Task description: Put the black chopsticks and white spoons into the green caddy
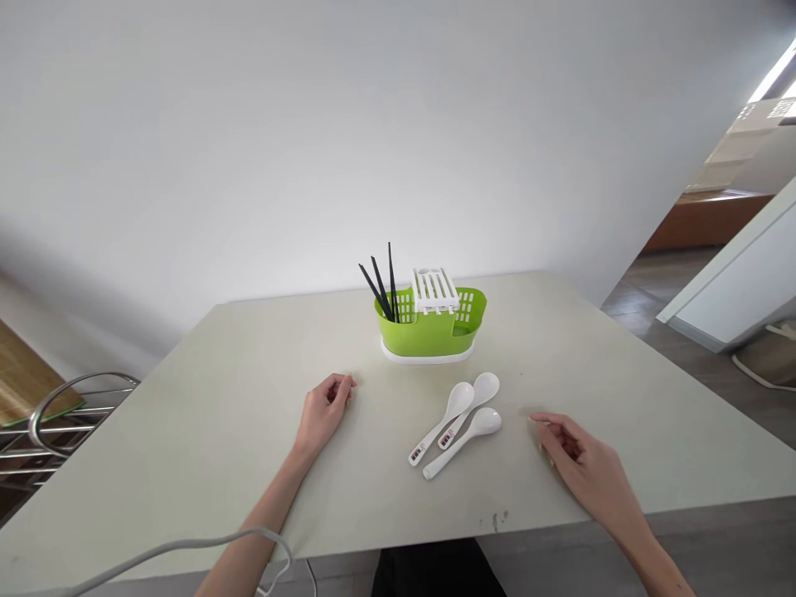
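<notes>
My left hand (327, 404) rests on the table in a loose fist, with nothing visible in it. To the right, my right hand (581, 458) lies on the tabletop with fingers bent and a gap inside them, holding nothing. Between the hands are three white spoons: one spoon (458, 400) at the left, a second spoon (486, 387) partly tucked beside it, and a third spoon (483, 423) nearest my right hand. Behind them stands a green utensil basket (429, 336) on a white base. Several black chopsticks (382, 290) lean upright in its left part. A white slotted rack (434, 290) spans its middle.
The pale table (249, 356) meets a white wall (348, 149) at the back. A grey cable (186, 545) crosses the front left corner over my left forearm. A metal rack (62, 431) stands left of the table. Small dark marks lie near the front edge.
</notes>
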Demonstrator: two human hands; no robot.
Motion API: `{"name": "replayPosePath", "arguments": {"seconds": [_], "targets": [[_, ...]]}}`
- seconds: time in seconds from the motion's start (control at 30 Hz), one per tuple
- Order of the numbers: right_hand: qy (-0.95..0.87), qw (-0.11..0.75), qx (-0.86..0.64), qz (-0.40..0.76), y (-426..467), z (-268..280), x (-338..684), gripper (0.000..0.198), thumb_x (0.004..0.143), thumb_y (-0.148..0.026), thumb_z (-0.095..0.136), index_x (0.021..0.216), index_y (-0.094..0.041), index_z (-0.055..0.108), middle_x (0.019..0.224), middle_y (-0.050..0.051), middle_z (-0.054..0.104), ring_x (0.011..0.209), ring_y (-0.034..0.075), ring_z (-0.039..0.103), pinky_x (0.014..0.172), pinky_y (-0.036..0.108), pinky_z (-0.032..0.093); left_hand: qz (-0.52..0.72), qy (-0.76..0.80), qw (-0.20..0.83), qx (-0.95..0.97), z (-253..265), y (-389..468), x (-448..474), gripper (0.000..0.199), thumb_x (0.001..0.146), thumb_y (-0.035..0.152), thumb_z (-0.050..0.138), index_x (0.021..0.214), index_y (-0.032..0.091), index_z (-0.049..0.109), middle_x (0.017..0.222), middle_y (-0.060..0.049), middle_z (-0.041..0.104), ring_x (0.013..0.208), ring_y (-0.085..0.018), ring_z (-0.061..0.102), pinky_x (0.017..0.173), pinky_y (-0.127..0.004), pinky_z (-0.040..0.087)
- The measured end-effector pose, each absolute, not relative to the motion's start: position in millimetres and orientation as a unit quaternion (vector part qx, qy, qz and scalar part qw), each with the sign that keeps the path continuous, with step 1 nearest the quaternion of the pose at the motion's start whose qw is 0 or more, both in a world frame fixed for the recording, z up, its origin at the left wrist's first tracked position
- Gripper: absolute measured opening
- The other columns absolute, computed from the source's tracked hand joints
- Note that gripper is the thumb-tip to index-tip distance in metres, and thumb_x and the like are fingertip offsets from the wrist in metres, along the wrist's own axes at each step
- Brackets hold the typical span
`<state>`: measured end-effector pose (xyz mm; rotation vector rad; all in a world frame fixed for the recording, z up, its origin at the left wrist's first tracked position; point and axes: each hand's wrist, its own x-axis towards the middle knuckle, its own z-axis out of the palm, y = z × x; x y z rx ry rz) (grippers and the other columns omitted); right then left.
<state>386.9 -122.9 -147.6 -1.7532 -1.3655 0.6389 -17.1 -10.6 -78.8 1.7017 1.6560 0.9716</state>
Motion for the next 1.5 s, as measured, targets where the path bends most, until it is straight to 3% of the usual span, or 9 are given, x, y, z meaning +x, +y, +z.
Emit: {"name": "replayPosePath", "arguments": {"seconds": [1.5], "targets": [[-0.528, 0.403, -0.708, 0.240, -125.7, -143.7, 386.3, 0.044, 0.096, -0.063, 0.055, 0.107, -0.025, 0.074, 0.072, 0.001, 0.066, 0.060, 0.016, 0.058, 0.057, 0.024, 0.050, 0.338, 0.624, 0.236, 0.664, -78.8, -10.8, -12.3, 0.044, 0.097, 0.060, 0.052, 0.083, 0.022, 0.071, 0.065, 0.001, 0.059, 0.059, -0.016, 0.049, 0.060, -0.028, 0.041]]}}
